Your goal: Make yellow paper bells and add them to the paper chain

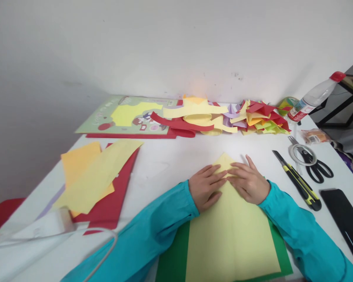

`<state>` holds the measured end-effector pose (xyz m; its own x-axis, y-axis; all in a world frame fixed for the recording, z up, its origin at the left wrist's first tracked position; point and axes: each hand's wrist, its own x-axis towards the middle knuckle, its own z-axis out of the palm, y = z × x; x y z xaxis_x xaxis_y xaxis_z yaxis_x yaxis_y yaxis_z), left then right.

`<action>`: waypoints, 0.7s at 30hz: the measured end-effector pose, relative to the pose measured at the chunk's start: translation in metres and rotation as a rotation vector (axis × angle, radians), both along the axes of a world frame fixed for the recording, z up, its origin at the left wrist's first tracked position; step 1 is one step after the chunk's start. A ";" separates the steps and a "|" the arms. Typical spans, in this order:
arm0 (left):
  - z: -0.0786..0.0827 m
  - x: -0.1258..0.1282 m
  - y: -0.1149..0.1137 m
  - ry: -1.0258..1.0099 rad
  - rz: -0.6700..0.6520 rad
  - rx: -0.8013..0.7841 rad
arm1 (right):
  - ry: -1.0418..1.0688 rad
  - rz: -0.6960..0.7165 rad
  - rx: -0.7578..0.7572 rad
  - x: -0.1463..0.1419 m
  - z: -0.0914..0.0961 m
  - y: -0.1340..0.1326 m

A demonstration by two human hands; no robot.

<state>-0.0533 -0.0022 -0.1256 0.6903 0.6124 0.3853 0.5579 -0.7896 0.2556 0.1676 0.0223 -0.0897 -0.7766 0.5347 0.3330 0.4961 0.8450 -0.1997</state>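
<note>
A pale yellow sheet of paper [232,235] lies in front of me, its far end folded to a point and a crease running down its middle. Under it rests a larger green sheet [172,254]. Flat on the left side of the folded tip is my left hand [207,186], fingers stretched out. My right hand [248,181] presses on the right side, its fingers extended and one raised off the paper. The fingertips of both hands almost meet at the centre crease.
Right of my arm lie a yellow-black utility knife [300,182], black scissors [317,168], a tape roll [302,153] and a black phone [344,219]. A bottle [312,100] stands behind them. Cut paper strips [191,123] and folded paper [264,117] line the wall. Colored sheets [97,176] lie left.
</note>
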 end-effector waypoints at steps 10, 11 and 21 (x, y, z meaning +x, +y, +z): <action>0.002 0.001 -0.001 0.005 0.003 -0.007 | -0.078 0.005 0.042 0.000 0.003 -0.003; 0.002 0.000 -0.001 0.004 0.001 -0.007 | -0.082 0.006 0.040 0.000 0.002 -0.003; 0.004 0.001 -0.001 0.039 0.007 0.019 | -0.078 -0.002 0.005 0.000 0.002 -0.003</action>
